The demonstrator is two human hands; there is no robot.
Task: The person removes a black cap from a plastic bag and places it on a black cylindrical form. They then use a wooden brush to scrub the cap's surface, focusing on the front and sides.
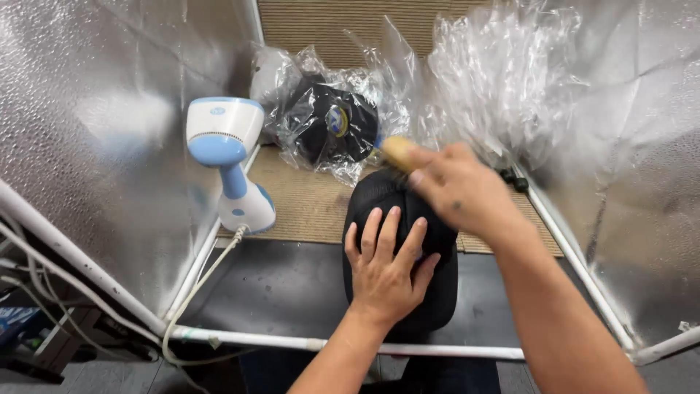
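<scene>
A black cap sits in the middle of the work surface. My left hand lies flat on top of it with fingers spread, pressing it down. My right hand is above the cap's far side, blurred by motion, closed around a tan wooden-handled tool, probably a brush; its working end is hidden.
A white and blue handheld steamer stands upright at the left, its cord trailing to the front. Black caps in clear plastic bags are piled at the back. Shiny foil walls and a white pipe frame enclose the space.
</scene>
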